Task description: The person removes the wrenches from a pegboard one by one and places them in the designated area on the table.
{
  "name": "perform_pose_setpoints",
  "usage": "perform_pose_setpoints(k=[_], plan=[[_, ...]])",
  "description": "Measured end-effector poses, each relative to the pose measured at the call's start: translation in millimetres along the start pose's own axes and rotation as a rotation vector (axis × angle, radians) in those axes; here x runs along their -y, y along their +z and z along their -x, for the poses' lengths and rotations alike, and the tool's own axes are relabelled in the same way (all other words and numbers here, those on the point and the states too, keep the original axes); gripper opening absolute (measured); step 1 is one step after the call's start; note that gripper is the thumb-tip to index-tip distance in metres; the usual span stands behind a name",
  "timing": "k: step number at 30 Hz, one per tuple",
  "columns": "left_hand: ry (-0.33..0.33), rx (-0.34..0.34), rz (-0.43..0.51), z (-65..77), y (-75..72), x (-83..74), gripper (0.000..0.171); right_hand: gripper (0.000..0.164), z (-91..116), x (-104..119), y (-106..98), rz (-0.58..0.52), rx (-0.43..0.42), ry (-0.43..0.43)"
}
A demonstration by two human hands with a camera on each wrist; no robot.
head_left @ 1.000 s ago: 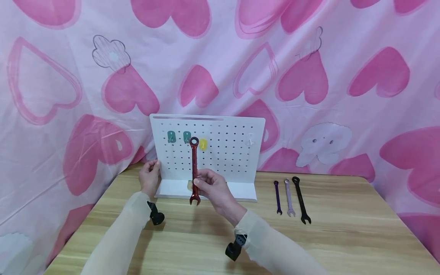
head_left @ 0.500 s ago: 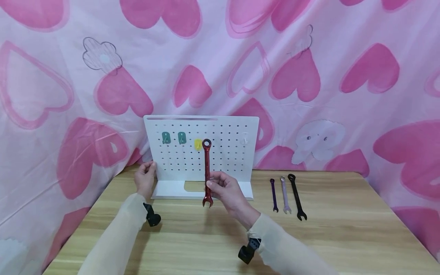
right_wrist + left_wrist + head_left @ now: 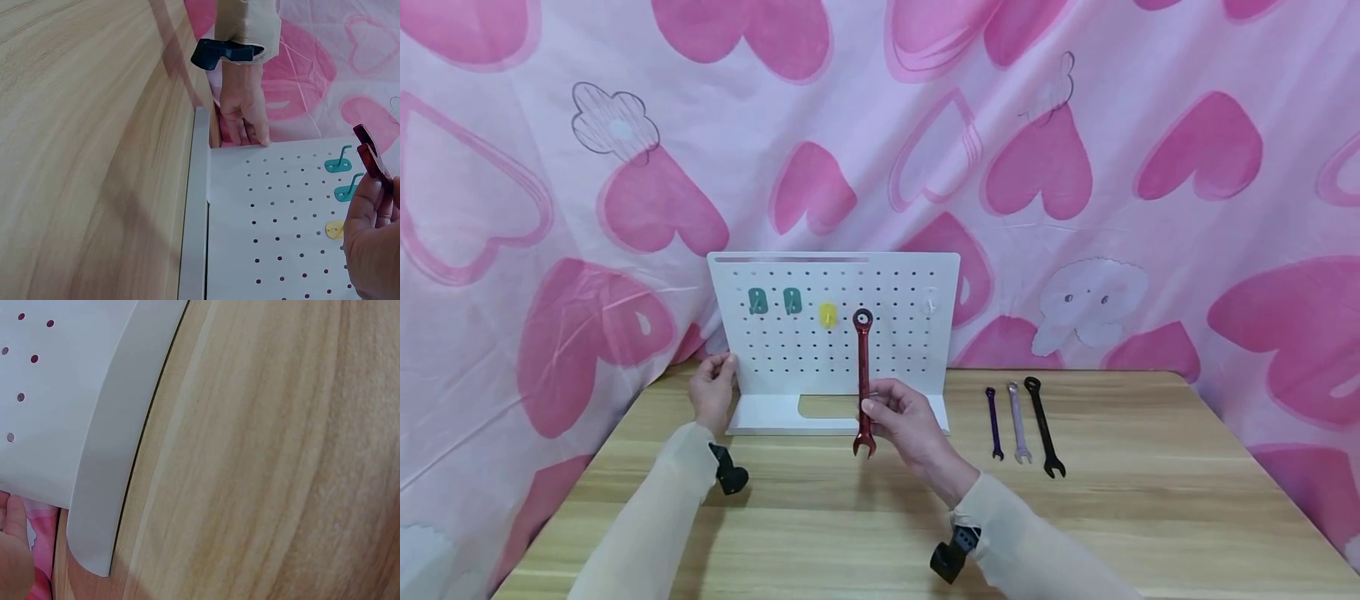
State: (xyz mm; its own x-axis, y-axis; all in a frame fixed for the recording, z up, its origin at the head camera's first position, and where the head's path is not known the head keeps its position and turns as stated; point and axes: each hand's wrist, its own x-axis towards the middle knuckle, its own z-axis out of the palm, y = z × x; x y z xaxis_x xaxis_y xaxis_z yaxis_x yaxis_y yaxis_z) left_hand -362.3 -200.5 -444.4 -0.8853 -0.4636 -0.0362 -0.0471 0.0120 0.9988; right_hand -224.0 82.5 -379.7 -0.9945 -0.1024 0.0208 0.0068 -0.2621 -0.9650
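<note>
My right hand [image 3: 913,429] pinches a red combination wrench [image 3: 863,367] near its lower end. The wrench stands upright, ring end up and open jaw down, in front of a white pegboard [image 3: 775,382]. Its ring overlaps the board just right of a yellow hook [image 3: 827,315]. At the board's left edge, my left hand [image 3: 711,392] grips the rim between thumb and fingers; the right wrist view shows these fingertips at the edge. Two green hooks [image 3: 775,301] are up on the left of the board, and a clear hook [image 3: 929,303] is on the right.
Three more wrenches lie on the wooden table [image 3: 1135,500] right of the board: a small dark purple one [image 3: 994,425], a lilac one [image 3: 1018,423] and a longer black one [image 3: 1044,427]. A pink heart-print cloth [image 3: 865,108] hangs behind.
My right hand has carried the red wrench rightward, from in front of the second green hook to right of the yellow hook. The left hand stays at the board's edge; the head view has shifted slightly.
</note>
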Motion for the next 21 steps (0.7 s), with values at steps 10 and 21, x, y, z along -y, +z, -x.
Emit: perform_pose_setpoints(k=[10, 21], plan=[[0.012, -0.007, -0.012, 0.0, 0.9, 1.5, 0.034, 0.017, 4.8, -0.3, -11.6, -0.008, -0.030, 0.004], [0.010, 0.000, -0.021, -2.3, -0.2, 1.4, 0.033, 0.018, 8.6, -1.0, -27.4, 0.000, -0.043, 0.023]])
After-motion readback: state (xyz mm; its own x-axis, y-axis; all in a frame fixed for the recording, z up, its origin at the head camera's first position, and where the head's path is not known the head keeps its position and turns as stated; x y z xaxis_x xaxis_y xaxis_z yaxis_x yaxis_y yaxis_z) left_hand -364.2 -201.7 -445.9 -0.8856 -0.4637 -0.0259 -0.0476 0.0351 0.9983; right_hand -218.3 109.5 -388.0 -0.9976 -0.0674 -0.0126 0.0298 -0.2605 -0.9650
